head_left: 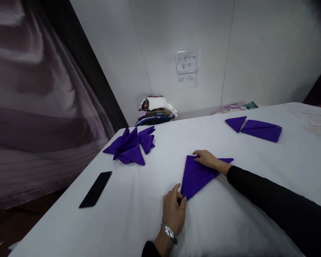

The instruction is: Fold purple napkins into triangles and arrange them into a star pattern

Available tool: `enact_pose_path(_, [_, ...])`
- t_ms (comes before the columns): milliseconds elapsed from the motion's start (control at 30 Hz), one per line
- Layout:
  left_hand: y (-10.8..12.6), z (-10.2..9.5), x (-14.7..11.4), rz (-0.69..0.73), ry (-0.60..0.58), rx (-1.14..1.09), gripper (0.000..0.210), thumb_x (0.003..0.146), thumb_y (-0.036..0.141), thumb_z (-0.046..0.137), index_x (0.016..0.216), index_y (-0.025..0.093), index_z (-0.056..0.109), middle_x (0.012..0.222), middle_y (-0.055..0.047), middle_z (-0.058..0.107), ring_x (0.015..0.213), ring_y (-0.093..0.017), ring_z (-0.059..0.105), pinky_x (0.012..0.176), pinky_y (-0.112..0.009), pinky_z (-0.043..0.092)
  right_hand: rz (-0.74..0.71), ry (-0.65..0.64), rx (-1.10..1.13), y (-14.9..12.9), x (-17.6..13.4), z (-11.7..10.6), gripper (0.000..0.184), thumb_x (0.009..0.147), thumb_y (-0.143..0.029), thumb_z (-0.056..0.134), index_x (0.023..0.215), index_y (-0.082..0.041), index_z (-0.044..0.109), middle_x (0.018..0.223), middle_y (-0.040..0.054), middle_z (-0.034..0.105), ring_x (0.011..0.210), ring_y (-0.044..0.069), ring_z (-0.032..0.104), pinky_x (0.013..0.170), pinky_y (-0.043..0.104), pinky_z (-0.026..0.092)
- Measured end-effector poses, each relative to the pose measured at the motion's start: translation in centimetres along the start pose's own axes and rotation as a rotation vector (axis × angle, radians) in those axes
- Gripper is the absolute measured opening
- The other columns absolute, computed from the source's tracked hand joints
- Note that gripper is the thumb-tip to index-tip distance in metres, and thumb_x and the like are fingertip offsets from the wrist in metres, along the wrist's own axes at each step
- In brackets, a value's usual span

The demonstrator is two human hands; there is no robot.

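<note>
A purple cloth napkin (199, 176), folded into a triangle, lies on the white-covered table in front of me. At its near-left corner, my left hand (173, 208) pinches the fabric between thumb and fingers; a silver bracelet circles that wrist. My right hand (206, 159) reaches over the napkin from the right and grips its far edge near the upper-left corner, thumb and fingers curled there. Part of the napkin is covered by this hand and wrist, and its right tip shows beyond the forearm.
Purple napkins folded into a pointed shape (128, 146) sit at the table's left. A black phone (95, 189) lies nearer me. More folded purple napkins (262, 130) rest at the far right. Behind the white table (166, 142) are stacked clothes (157, 109) and a wall with paper signs (186, 62).
</note>
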State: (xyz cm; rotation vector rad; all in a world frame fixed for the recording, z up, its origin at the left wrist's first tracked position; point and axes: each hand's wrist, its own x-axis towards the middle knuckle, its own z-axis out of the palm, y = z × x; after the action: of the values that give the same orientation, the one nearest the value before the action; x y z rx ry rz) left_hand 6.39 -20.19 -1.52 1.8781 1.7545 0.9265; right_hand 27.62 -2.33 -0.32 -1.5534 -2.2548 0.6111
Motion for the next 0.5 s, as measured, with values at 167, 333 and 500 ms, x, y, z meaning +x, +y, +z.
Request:
enact_pose_path(167, [-0.1,-0.4,-0.1,-0.006,0.023,0.021,0.041,0.078,0.021,0.047,0.118,0.018,0.049,0.079,0.000,0.061,0.080,-0.019,0.055,0.080,-0.039,0.041,-0.021,0.044,-0.069,-0.3,-0.6,0.6,0.037,0.081,-0.024,0.052,0.117,-0.017,0.056,0.115,0.0096,0.061,0.102,0.023,0.056,0.085,0.032,0.042])
enact_pose_path(333, [-0.5,-0.5,-0.1,0.027,0.022,0.102,0.040,0.080,0.019,0.044,0.120,0.015,0.046,0.078,-0.001,0.060,0.078,-0.019,0.053,0.081,-0.041,0.040,-0.052,0.077,-0.111,-0.7,-1.2,1.0,0.036,0.085,-0.026,0.048,0.119,-0.017,0.054,0.116,0.0096,0.059,0.104,0.023,0.054,0.086,0.032,0.040])
enact_pose_path(500, [-0.7,-0.3,-0.5,0.071,0.014,0.178,0.039,0.083,0.017,0.041,0.122,0.015,0.043,0.078,-0.002,0.060,0.078,-0.019,0.053,0.080,-0.041,0.039,-0.107,0.103,-0.166,-0.7,-1.4,1.3,0.035,0.088,-0.028,0.044,0.120,-0.018,0.052,0.109,0.0086,0.061,0.097,0.021,0.056,0.081,0.029,0.041])
